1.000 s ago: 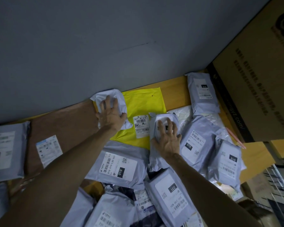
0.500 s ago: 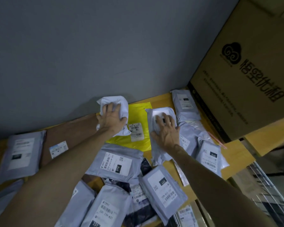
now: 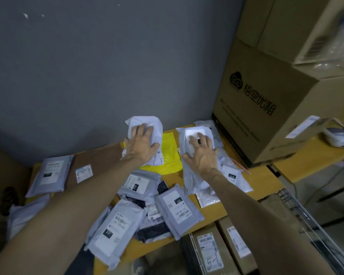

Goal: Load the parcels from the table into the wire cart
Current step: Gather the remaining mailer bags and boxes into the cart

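Observation:
My left hand (image 3: 140, 144) grips a crumpled white poly parcel (image 3: 145, 124) lifted at the back of the wooden table (image 3: 262, 181), near the grey wall. My right hand (image 3: 202, 153) holds a second pale parcel (image 3: 195, 133) with a white label, its lower end hanging towards the table. Under and between them lies a yellow mailer (image 3: 170, 153). Several grey labelled parcels (image 3: 177, 209) are heaped on the table in front of me. The wire cart (image 3: 298, 211) shows as a metal rim at the lower right.
A big printed cardboard box (image 3: 262, 108) stands on the table's right end, more boxes stacked behind it. A flat brown parcel (image 3: 95, 161) and a grey one (image 3: 50, 173) lie at left. Cardboard boxes (image 3: 213, 253) sit below the table's front edge.
Both hands have lifted their parcels up off the pile. The view has pulled back and swung right, showing more of the big box and the cart rim.

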